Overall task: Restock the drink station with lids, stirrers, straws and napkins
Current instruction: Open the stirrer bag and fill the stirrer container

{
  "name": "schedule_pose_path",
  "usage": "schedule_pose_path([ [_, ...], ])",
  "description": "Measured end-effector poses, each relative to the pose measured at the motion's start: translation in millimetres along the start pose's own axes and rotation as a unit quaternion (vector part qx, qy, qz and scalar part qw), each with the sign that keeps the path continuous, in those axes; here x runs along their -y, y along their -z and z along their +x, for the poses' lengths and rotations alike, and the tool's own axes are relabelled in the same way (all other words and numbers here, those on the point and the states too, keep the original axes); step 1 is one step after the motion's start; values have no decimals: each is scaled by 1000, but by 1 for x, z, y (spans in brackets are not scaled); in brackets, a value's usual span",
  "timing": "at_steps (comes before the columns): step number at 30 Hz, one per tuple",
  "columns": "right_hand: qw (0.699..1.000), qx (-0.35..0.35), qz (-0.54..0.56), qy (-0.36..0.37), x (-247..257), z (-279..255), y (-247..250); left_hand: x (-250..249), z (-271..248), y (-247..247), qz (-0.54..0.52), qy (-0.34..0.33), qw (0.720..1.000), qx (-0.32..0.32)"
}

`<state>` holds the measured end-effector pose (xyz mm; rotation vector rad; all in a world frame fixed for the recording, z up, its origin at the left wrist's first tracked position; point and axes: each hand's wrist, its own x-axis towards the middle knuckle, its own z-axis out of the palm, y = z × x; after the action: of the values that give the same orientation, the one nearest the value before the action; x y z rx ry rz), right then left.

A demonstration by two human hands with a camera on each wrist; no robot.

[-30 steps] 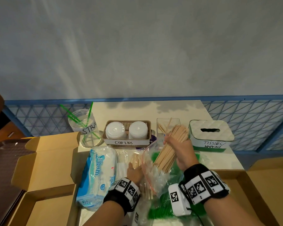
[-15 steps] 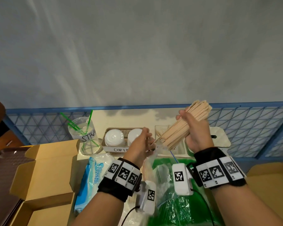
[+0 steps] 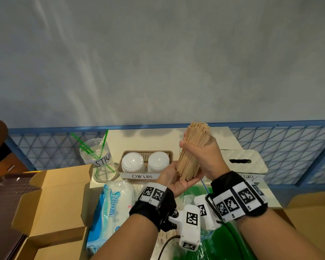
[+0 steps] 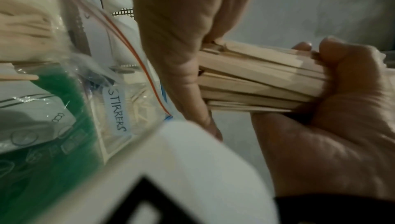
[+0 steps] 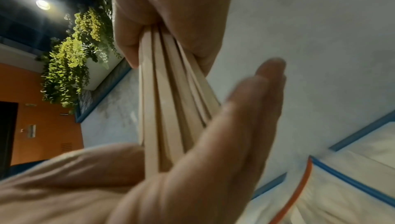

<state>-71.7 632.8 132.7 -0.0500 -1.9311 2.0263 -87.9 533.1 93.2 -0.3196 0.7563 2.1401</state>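
A thick bundle of wooden stirrers [image 3: 192, 147] stands nearly upright above the table, in front of the cup-lid basket. My right hand [image 3: 203, 156] grips it round the middle. My left hand [image 3: 174, 180] lies flat, palm up, against the bundle's lower ends. In the left wrist view the right hand [image 4: 346, 109] is wrapped round the stirrers [image 4: 256, 79], and a clear holder labelled STIRRERS [image 4: 116, 111] shows through a zip bag. The right wrist view shows the stirrers [image 5: 162, 109] meeting the straight left hand [image 5: 213, 160]. The hands hide the stirrer holder in the head view.
On the table stand a straw cup [image 3: 97, 160] with a few green straws, a CUP LIDS basket [image 3: 144, 176] and a tissue box [image 3: 246, 162]. A napkin pack [image 3: 113, 207] and a bag of green straws [image 3: 223, 241] lie near me. Open cardboard boxes [image 3: 54, 199] sit left.
The right hand lifted the stirrer bundle out of the bag and turned it upright. The left hand let go of the bag and came flat under the bundle's lower ends.
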Motion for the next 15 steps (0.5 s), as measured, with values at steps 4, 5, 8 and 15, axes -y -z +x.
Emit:
schedule_pose_path([
  [4, 999, 19, -17, -25, -8, 7, 4, 1, 11, 1, 61, 8, 998, -22],
  [5, 999, 21, -23, -34, -10, 10, 5, 1, 14, 1, 64, 8, 998, -28],
  [8, 999, 13, -23, -45, -12, 18, 6, -3, 20, -5, 67, -9, 997, -38],
  [15, 995, -85, 57, 3, 8, 65, 15, -53, 41, -32, 273, -104, 954, -66],
])
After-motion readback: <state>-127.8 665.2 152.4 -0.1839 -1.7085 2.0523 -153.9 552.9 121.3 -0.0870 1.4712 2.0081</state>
